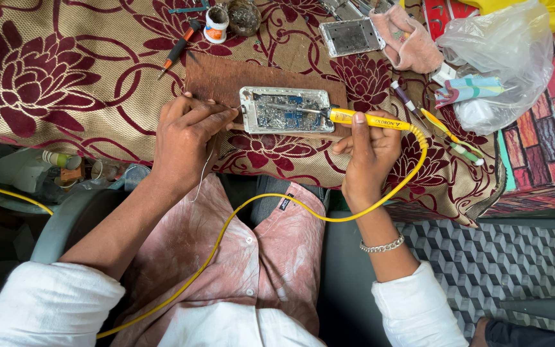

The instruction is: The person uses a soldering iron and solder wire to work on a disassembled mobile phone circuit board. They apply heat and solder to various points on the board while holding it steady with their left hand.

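An opened phone [285,110] with its circuit board bared lies on a brown board [223,78] atop the table. My right hand [369,154] is shut on a yellow soldering iron [361,118], whose metal tip rests across the phone's board. A yellow cord [252,207] runs from the iron down over my lap. My left hand [185,135] sits at the phone's left edge, fingers pinched on a thin solder wire [204,173] that hangs below it.
A maroon floral cloth [65,71] covers the table. At the back lie an orange-handled screwdriver [176,47], a small white jar [216,24], another phone frame [351,36] and a pink rag [409,38]. A plastic bag [499,58] and small tools [451,138] lie right.
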